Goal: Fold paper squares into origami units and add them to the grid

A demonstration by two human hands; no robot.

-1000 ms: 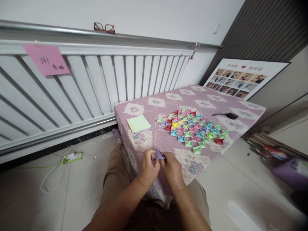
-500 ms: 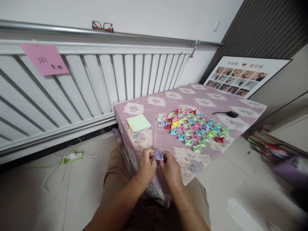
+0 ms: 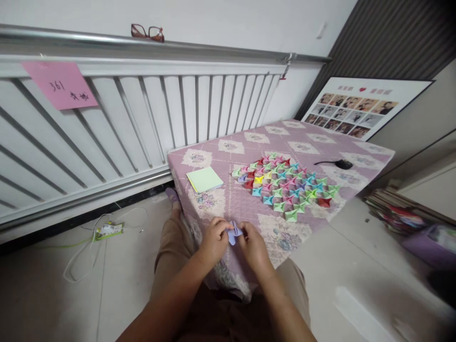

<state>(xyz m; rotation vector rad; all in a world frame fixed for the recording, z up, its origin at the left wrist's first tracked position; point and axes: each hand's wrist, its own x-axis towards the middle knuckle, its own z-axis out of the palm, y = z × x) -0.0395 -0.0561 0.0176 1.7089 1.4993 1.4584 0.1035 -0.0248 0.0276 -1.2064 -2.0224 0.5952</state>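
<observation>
A small piece of folded purple paper (image 3: 234, 233) is held up above the near edge of the table (image 3: 245, 209). My left hand (image 3: 214, 240) pinches its left side with thumb and fingers. On its right side, my right hand (image 3: 254, 244) grips it between bent fingers. Its creased top points up between the two hands. Beyond them lie rows of folded paper pieces (image 3: 279, 207) in green, pink, blue, red and yellow. Left of these is a stack of square paper sheets (image 3: 204, 179) with a pale green one on top.
A black object with a thin handle (image 3: 342, 164) lies at the table's right side. Behind the table stand a white radiator (image 3: 203, 104) and a photo board (image 3: 384, 90). Glasses (image 3: 147, 33) rest on the pipe. A power strip (image 3: 110, 231) with cables is on the floor.
The folded purple paper has changed shape: it was a closed, pleated cone and now shows spread points, with a lighter flap hanging below. Both hands stay around it in nearly the same place.
</observation>
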